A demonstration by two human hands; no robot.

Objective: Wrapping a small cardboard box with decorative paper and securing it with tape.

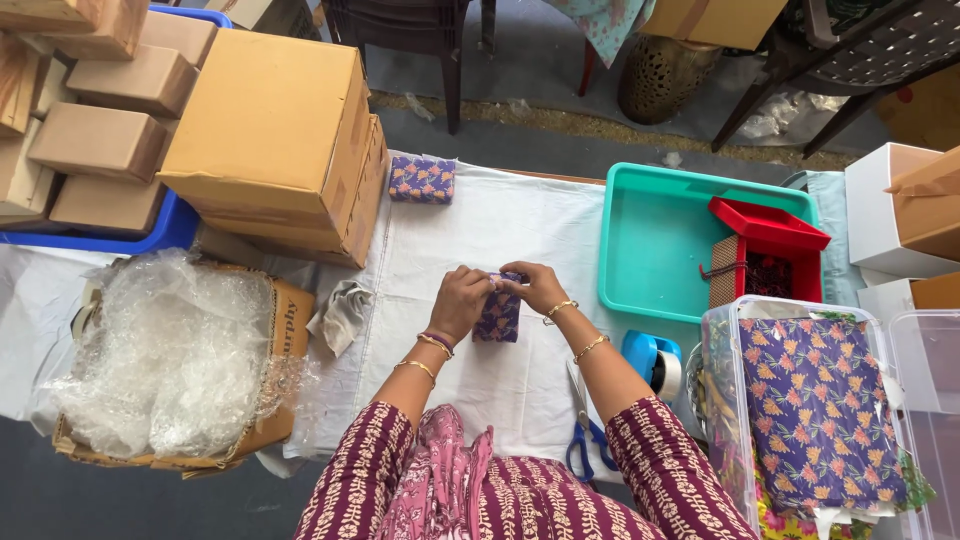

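Both hands [500,292] clamped on small box [499,318], purple floral wrap w/ orange flowers

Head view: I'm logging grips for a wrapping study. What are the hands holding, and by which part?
Both the left hand and the right hand pinch the top edge of a small purple floral-wrapped parcel standing on the white cloth.

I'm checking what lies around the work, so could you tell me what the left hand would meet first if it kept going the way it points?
The left hand points right, so it meets the right hand over the parcel.
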